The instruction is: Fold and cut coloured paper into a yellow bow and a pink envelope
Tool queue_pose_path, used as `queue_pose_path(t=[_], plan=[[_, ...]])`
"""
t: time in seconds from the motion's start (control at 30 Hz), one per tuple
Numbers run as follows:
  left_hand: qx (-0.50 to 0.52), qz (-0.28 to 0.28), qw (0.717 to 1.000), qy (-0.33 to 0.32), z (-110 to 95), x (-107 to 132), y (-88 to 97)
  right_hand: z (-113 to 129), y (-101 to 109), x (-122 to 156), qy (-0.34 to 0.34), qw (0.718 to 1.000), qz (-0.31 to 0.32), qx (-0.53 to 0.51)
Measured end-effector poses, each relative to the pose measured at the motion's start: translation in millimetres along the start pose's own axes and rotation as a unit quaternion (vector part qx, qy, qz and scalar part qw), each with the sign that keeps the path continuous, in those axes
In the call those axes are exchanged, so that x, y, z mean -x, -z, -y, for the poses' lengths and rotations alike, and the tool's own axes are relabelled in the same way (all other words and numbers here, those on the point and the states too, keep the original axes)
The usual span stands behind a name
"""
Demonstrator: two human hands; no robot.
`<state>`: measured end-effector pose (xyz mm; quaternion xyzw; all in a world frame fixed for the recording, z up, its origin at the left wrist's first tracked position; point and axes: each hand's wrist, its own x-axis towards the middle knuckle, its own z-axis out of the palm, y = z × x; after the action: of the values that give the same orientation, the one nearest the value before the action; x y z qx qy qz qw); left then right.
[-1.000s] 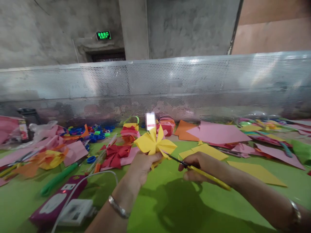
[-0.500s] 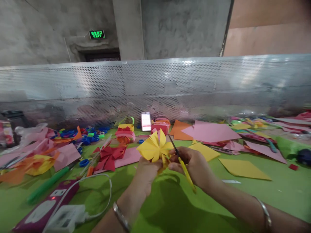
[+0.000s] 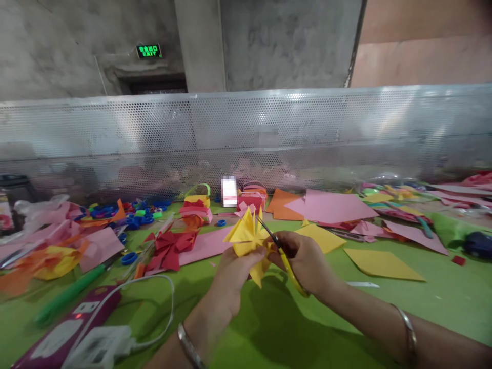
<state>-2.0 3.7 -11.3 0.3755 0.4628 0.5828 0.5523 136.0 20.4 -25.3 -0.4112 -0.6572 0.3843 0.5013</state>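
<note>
My left hand (image 3: 233,271) is closed around the base of a folded yellow paper flower (image 3: 248,238), holding it up over the green table (image 3: 269,328). My right hand (image 3: 303,261) grips yellow-handled scissors (image 3: 282,256), whose dark blades point up and left against the flower's right side. Both hands touch the flower at the middle of the view. A metal bangle sits on each wrist.
Pink sheets (image 3: 332,205), yellow sheets (image 3: 382,259) and orange paper lie to the right. A red paper bow (image 3: 169,248), blue rings (image 3: 138,218) and a green pen (image 3: 71,292) lie left. A purple power strip (image 3: 65,333) with a white plug sits at the near left. A perforated metal screen (image 3: 246,133) closes the far edge.
My right hand with the scissors has come in from the right to the flower, blades swinging upward. The flower has been turned, its petals now pointing more upward.
</note>
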Motion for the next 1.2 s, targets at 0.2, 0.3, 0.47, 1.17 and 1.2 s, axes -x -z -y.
queue_pose_path(t=[0.2,0.3,0.47,1.17,1.2], plan=[[0.029,-0.065,0.997,0.021,-0.4,-1.7,-1.8,1.6,0.1,0.5,0.01,1.0,-0.001,0.025],[0.061,-0.082,0.994,0.04,0.2,-2.2,-4.0,3.0,-2.6,0.9,0.011,0.999,-0.004,0.031],[0.11,-0.104,0.986,0.072,-8.2,-4.9,0.2,5.2,6.9,-1.8,-0.001,0.998,-0.012,0.068],[0.128,-0.043,0.986,0.096,0.2,0.2,-4.8,10.9,2.3,-1.2,-0.043,0.998,-0.034,-0.026],[0.122,-0.05,0.987,0.091,-0.2,-0.6,-3.7,12.1,4.9,-1.5,-0.041,0.998,-0.031,-0.022]])
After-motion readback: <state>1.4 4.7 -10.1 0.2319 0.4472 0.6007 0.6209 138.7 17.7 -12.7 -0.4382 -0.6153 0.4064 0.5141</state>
